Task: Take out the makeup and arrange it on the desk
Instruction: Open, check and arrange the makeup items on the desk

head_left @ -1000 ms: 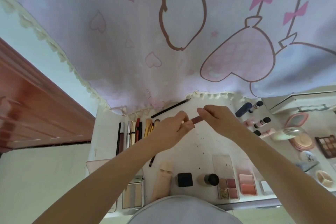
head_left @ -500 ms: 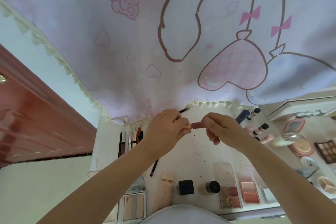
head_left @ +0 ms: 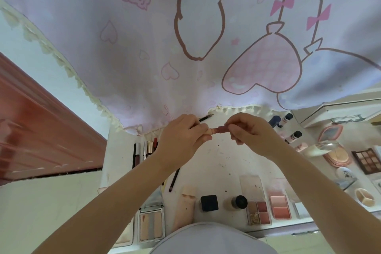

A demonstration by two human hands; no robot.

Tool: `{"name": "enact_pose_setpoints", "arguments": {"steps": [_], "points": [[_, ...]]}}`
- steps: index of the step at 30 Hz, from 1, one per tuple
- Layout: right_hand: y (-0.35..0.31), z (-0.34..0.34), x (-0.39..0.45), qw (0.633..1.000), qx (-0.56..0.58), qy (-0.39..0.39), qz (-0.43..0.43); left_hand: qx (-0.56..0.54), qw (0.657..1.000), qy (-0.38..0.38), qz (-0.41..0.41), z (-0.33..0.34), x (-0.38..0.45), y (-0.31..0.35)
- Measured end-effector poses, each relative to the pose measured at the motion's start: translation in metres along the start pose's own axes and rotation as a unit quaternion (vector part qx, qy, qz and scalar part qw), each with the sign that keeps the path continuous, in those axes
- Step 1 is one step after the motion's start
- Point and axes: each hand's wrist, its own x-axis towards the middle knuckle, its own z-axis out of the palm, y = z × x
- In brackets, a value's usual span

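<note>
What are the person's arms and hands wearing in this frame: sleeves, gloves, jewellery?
Nothing visible. Both forearms are bare up to the frame edge, with no sleeves in view. The left hand and right hand have no gloves, and no rings, bracelets or watch show. Nails are too small to judge.

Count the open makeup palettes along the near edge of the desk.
3. A contour palette sits at the left, a four-pan palette right of centre, and a blush palette beside it. The forearms may hide others.
</note>
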Motion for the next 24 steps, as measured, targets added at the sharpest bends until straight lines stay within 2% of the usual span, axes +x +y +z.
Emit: {"name": "enact_pose_setpoints", "arguments": {"steps": [2,4,10,13,15,18,19,22,24], "points": [[0.002,-0.002,-0.002,0.998,0.061,0.003,-0.011,0.000,1.000,0.000,-0.006,-0.001,0.000,-0.001],[0.002,-0.003,-0.002,0.997,0.077,-0.011,-0.009,0.001,1.000,0.000,-0.005,-0.001,0.000,-0.001],[0.004,-0.004,-0.001,1.000,-0.020,0.004,0.017,0.009,1.000,0.000,0.006,0.001,0.000,0.000],[0.005,-0.005,0.000,0.998,0.059,0.012,0.008,0.005,1.000,-0.001,0.003,0.005,-0.003,-0.002],[0.007,-0.003,0.000,0.997,0.072,-0.001,0.014,0.002,1.000,-0.017,-0.005,0.009,-0.007,-0.004],[0.015,0.002,0.002,0.997,0.058,-0.021,0.048,-0.019,0.996,-0.068,-0.046,0.022,-0.017,-0.007],[0.019,0.005,0.004,0.996,0.047,-0.033,0.061,-0.030,0.991,-0.106,-0.073,0.025,-0.019,-0.006],[0.032,0.017,0.010,0.991,0.002,-0.084,0.105,-0.037,0.951,-0.260,-0.161,0.034,-0.028,-0.004],[0.042,0.025,0.015,0.985,-0.028,-0.104,0.138,-0.057,0.925,-0.317,-0.203,0.045,-0.035,-0.006]]}}
